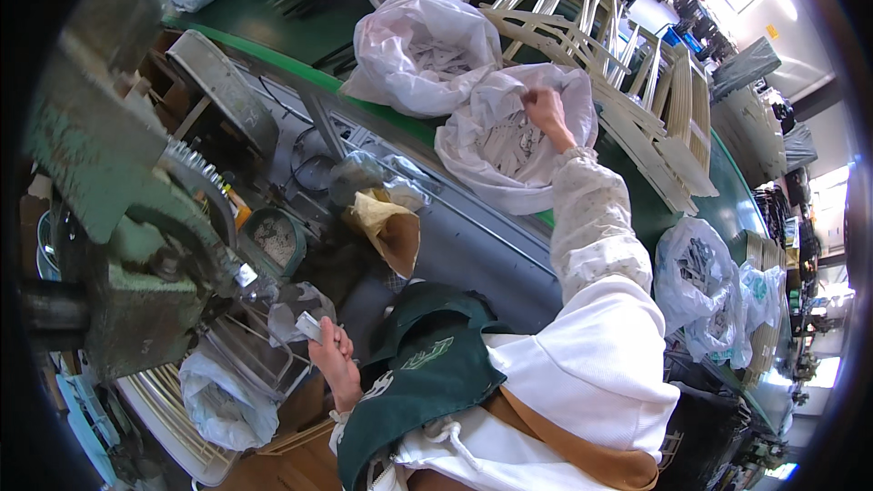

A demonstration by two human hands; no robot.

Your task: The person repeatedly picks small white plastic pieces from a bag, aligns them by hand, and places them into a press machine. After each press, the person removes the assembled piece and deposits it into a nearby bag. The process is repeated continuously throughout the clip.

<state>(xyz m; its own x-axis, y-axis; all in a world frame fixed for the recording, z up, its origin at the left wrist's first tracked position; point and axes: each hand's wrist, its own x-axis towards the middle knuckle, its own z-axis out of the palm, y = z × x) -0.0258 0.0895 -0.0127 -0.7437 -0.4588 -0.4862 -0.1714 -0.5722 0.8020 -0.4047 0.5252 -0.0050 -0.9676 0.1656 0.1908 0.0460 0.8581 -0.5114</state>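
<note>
My left hand [336, 364] is closed around a small pale strip-like piece [309, 326], whose end sticks out past the fingers. It is near a green, worn metal machine [150, 300] on the left. My right hand [546, 115] reaches over an open white plastic bag [464, 141] on the green table. Its fingers are curled together, and what they hold, if anything, is hidden. Many thin, pale strips [509, 147] lie loose inside that bag. A second white bag [373, 59] with similar strips stands against it on the far left side.
Cream slatted frames [627, 118] are piled on the green-edged table [273, 55], right of the bags. Under the machine sit a tub of small pale parts [275, 238] and another plastic bag [223, 409]. A brown paper sack [389, 227] stands before the table. More bags [698, 268] lie right.
</note>
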